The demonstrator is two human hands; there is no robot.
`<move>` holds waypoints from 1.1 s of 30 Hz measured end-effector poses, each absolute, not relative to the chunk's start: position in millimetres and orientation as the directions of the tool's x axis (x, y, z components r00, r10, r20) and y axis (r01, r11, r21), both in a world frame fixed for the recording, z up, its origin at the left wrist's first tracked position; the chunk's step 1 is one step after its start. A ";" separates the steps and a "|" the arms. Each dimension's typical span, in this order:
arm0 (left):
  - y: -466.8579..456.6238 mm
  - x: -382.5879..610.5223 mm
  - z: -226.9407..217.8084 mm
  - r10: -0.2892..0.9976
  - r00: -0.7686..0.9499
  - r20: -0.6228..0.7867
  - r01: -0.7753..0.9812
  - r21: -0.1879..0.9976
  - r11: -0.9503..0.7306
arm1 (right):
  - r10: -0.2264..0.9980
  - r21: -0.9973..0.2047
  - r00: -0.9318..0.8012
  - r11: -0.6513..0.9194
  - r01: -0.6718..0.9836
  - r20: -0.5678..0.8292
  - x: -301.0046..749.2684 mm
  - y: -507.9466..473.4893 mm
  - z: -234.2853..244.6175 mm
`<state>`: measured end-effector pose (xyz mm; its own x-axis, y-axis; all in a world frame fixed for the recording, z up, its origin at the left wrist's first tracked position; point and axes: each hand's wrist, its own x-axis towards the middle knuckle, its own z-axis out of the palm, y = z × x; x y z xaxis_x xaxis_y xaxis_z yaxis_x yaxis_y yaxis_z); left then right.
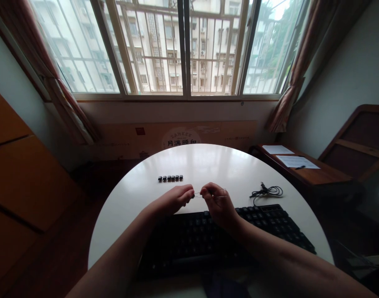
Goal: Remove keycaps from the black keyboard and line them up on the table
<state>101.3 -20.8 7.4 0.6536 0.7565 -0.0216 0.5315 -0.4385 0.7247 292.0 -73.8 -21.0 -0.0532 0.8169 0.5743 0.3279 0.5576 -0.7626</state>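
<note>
Head view: two hands work close together, a narrow gap between them, above the far edge of a dark keyboard (189, 238) on a round white bench (121, 219).
Left grip (179, 195): closed, thumb and fingertips pinching a small dark piece (193, 195) that looks like a keycap, though it is mostly covered.
Right grip (219, 205): closed around a thin wire tool (198, 193); a wire loop shows at the right of the fingers, and two strands run leftward to the left grip.
Keycap row (169, 178): six black caps in a tidy line, beyond the left grip and a little to its left, apart from the keyboard.
Keyboard: below and nearer than both grips, reaching well out to the right of the right grip; the forearms cover parts of it.
Cable (271, 191): bundled on the bench, right of the right grip, just past the keyboard's far edge.
Caps done: by my reading, six are off and lined up, and a seventh seems off the board, at the wire between the two grips.
Caps left: the pinched piece is not yet in the row. Most keys appear seated, but shadow hides which spots are bare, so I cannot count what remains.
</note>
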 end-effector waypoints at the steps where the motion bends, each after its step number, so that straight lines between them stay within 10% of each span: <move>1: -20.6 100.9 7.2 0.755 0.655 -0.012 0.526 0.724 -0.445 | 0.814 -0.759 -0.049 0.560 0.332 0.579 291.9 -73.7 -21.3; 33: -24.0 103.9 10.1 0.703 0.706 0.083 0.272 0.885 -0.377 | 0.751 -0.562 -0.260 0.637 0.527 0.607 292.9 -70.2 -27.9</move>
